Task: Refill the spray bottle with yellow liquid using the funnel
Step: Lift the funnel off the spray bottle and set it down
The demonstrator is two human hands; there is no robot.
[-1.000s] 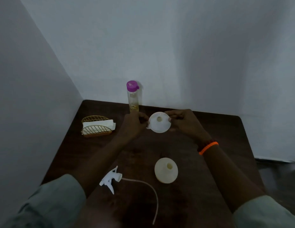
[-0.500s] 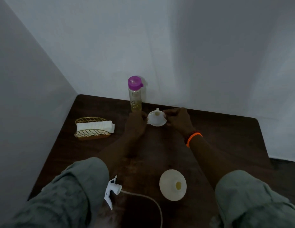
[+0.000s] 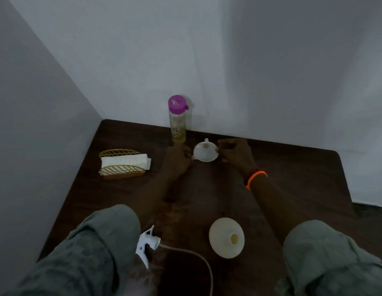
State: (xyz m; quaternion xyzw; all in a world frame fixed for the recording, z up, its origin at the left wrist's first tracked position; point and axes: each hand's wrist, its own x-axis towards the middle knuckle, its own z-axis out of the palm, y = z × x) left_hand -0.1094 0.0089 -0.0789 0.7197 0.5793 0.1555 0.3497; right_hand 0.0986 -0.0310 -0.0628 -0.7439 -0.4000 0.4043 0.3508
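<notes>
Both hands have carried the funnel farther from the body than a second ago, toward the back wall; sleeves now fill the near corners.

Nearest, well short of the fingers: white trigger sprayer head [image 3: 148, 242] lying on the dark wooden table [image 3: 292, 178], its pale dip tube [image 3: 198, 259] curling toward the viewer. Right of it, the cream round-shouldered spray bottle body [image 3: 226, 237], upright, neck open. Yellowish tint shows down the neck; fill level cannot be read from above.

Farther out: left hand [image 3: 177, 160] and right hand [image 3: 237, 153], the right with an orange bead bracelet [image 3: 255, 178], each pinch the rim of the small white plastic funnel [image 3: 205, 154] from opposite sides. Fingers closed to a fine pinch on the rim. Funnel tilted, spout pointing away toward the wall; bowl appears empty, though the light is dim. Whether it rests on the table or is just clear of it — cannot tell.

Left of the left fingers, apart: gold wire napkin holder [image 3: 121, 166] with white napkins. Just beyond the left fingertips, against the wall: tall clear bottle with purple cap [image 3: 177, 120], capped, yellow liquid low in the bottom.

Step in hand, by my reading: bringing the funnel to the spray bottle. To do well — turn the spout down, bring it back toward the body, seat it square in the open neck, check it stands steady before uncapping the supply. An unsteady funnel on that narrow neck would likely tip when pouring.
</notes>
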